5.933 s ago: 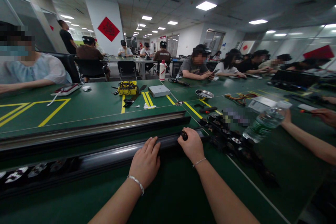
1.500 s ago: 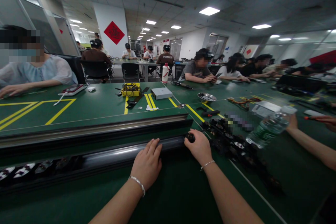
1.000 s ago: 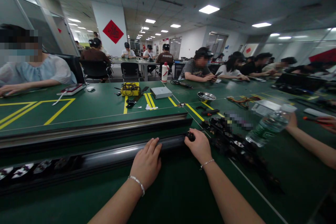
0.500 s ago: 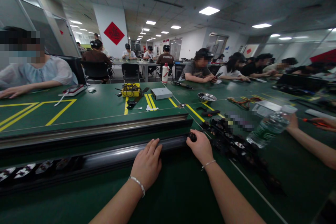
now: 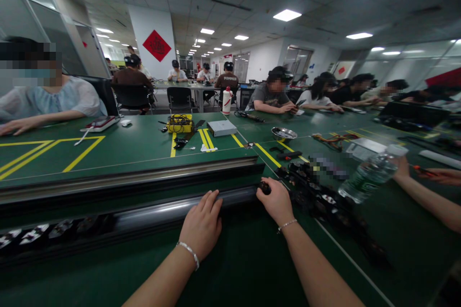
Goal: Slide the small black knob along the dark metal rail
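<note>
A long black channel-shaped bar [image 5: 154, 212] lies across the bench in front of me. My left hand [image 5: 202, 224] rests over its right half, fingers reaching the far edge and thumb along the near side. At the bar's right end, my right hand [image 5: 277, 201] pinches a small round black piece [image 5: 265, 186]; where it meets the bar is partly hidden by the fingers. Several silvery discs with dark fittings [image 5: 35, 234] sit in the bar's left part. Behind it runs a second long channel [image 5: 144, 176] with a pale metal inner face.
To my right lies a row of dark parts [image 5: 324, 199], beside a clear water bottle [image 5: 372, 175]. A co-worker's hand [image 5: 401, 170] is beyond the bottle. Farther back stand a metal bowl [image 5: 284, 133], a grey box [image 5: 222, 128] and a yellow holder with black cables [image 5: 180, 123].
My two hands and the bar stay almost exactly in place. At the right edge, a co-worker's hand with an orange-handled tool has shifted slightly.
</note>
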Demonstrator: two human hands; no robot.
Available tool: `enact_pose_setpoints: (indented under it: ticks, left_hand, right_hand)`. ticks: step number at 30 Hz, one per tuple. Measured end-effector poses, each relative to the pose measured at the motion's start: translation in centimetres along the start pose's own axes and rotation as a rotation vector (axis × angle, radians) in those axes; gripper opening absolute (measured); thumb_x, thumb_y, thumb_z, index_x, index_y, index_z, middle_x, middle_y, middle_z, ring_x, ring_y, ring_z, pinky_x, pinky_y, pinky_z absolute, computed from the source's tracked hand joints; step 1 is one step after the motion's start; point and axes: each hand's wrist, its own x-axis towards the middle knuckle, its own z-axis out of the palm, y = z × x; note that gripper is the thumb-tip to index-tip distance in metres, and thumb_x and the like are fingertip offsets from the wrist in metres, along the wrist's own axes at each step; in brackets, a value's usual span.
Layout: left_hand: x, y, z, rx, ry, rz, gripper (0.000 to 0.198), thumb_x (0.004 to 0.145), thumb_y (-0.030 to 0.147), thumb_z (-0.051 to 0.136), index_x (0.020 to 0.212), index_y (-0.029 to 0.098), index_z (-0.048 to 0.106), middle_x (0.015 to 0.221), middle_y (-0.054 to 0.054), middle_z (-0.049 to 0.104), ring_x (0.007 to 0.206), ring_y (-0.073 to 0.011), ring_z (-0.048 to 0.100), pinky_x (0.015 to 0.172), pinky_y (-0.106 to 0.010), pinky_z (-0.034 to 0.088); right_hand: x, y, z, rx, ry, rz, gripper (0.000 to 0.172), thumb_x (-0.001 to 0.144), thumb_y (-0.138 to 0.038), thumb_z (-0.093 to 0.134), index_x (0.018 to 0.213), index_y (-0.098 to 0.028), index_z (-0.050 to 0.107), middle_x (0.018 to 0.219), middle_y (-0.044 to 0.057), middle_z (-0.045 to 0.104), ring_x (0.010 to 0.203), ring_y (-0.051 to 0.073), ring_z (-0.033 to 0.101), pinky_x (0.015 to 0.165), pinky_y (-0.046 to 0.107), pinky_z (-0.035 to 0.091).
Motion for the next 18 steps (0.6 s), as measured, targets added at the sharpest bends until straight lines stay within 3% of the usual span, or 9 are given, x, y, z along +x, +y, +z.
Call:
enact_pose_setpoints:
  ticks: [18]
  left_hand:
    - [-0.04,-0.07,0.12,0.000,0.004,0.002,0.042,0.076,0.019,0.045,0.117,0.020,0.048,0.133,-0.006,0.044,0.123,-0.0220,0.037,0.096,-0.037,0.040]
  right_hand:
    - [0.02,0.02,-0.05,0.034,0.029,0.016,0.033,0.069,-0.026,0.051,0.097,-0.013,0.062,0.098,0.010,0.064,0.097,0.024,0.055,0.090,0.037,0.040]
